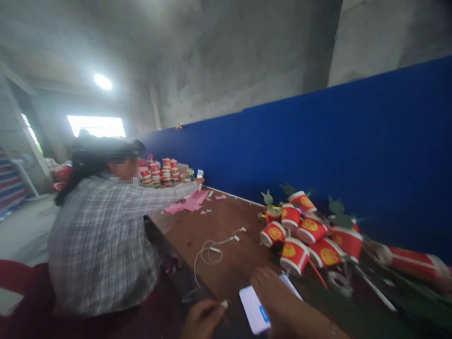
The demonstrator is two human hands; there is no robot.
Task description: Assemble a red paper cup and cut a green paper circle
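Note:
At the bottom edge, my left hand (203,321) pinches a small white piece (224,303); blur hides what kind it is. My right hand (270,287) lies low over the brown table, just right of a phone (254,310) with a lit white screen. Its fingers are blurred, and whether they grip anything is unclear. Beyond its wrist shows part of a flat white-and-blue object (291,286), the rest covered by the hand. White wired earphones (212,249) lie loosely coiled on the table beyond my left hand.
Red-and-yellow paper cups (294,254) with green cut-outs pile up at right, near a tape roll (339,282). A person in a plaid shirt (106,240) sits at left, reaching across pink paper (192,201). Cup stacks (165,172) stand beyond. A blue panel (318,141) borders the table.

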